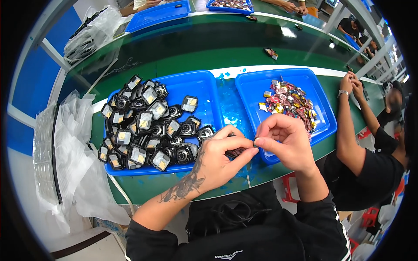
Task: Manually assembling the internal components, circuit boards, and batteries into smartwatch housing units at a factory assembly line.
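Note:
My left hand (215,158) is closed around a dark smartwatch case (236,151), mostly hidden by my fingers. Close beside it, my right hand (285,139) pinches thumb and forefinger together at the case's edge; whatever is between them is too small to make out. Both hands are over the gap between two blue trays. Heaped in the left tray (208,82) are many black smartwatch cases (143,119), some showing pale grey faces, others round sensor backs. A pile of small red, yellow and silver parts (287,102) lies in the right tray (324,117).
Beyond the trays runs a green conveyor belt (196,48) carrying a few small parts (271,53). Clear plastic wrapping (78,152) hangs at the left. A co-worker's hands (352,85) work at the right, and more trays (159,16) stand across the belt.

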`<state>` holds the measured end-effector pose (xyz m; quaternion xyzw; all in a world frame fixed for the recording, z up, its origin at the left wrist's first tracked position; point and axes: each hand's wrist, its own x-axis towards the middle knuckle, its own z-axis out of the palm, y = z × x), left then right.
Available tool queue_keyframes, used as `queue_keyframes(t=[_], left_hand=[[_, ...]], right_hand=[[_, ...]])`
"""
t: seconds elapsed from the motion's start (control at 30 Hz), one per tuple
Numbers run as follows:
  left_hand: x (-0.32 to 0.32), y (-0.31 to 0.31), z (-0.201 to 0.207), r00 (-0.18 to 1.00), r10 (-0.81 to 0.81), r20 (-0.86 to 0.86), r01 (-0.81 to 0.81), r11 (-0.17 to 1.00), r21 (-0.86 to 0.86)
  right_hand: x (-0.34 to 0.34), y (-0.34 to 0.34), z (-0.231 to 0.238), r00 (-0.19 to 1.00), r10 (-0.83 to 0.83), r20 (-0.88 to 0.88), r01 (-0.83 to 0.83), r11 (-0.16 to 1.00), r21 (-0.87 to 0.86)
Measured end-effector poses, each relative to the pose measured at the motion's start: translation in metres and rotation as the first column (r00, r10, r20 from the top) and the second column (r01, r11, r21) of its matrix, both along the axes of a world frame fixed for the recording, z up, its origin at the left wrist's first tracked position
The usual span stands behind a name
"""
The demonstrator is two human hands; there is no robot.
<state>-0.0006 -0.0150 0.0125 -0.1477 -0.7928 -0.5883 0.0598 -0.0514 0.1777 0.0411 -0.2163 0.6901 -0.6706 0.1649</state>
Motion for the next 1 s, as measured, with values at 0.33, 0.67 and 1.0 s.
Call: queue_keyframes(t=[0.33, 0.67, 1.0], left_hand=[[0.001, 0.000, 0.001, 0.999, 0.020, 0.042, -0.023, 0.997, 0.067], [-0.006, 0.001, -0.006, 0.988, 0.038, 0.149, -0.076, 0.964, 0.255], [-0.013, -0.008, 0.008, 0.928, -0.049, 0.369, -0.171, 0.825, 0.539]], right_hand=[[-0.001, -0.003, -0.004, 0.999, -0.020, -0.039, 0.022, 0.998, 0.066], [0.014, -0.021, -0.012, 0.820, -0.181, -0.543, 0.281, 0.954, 0.106], [-0.016, -0.012, -0.015, 0.721, 0.071, -0.689, 0.232, 0.912, 0.338]])
